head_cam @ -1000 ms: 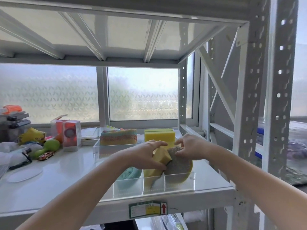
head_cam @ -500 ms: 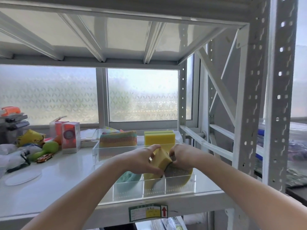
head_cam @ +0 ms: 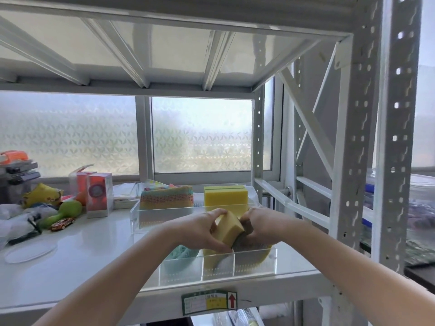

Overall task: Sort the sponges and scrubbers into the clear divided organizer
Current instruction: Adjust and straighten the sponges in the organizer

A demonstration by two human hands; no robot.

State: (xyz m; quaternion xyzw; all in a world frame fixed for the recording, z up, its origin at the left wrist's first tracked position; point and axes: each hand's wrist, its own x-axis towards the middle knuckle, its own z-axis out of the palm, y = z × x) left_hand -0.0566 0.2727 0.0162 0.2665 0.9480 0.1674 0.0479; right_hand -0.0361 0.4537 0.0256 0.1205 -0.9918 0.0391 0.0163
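Light: bright diffuse daylight is admitted through the frosted window (head_cam: 200,135) behind the shelf | Glare: soft reflections are seen on the glossy white shelf surface (head_cam: 77,255) | Shadows: faint and soft | Distortion: uprights are bowed at the right edge by the wide lens | Focus: mild softness throughout; objects beyond the right frame are blurred

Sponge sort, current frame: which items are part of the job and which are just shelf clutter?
Job items:
- clear divided organizer
- yellow sponge, gripped by left hand and right hand
- teal scrubber
- striped mesh scrubber
- stacked yellow sponges

Lying about:
- two small boxes
- green toy
- toy car
- clear round lid
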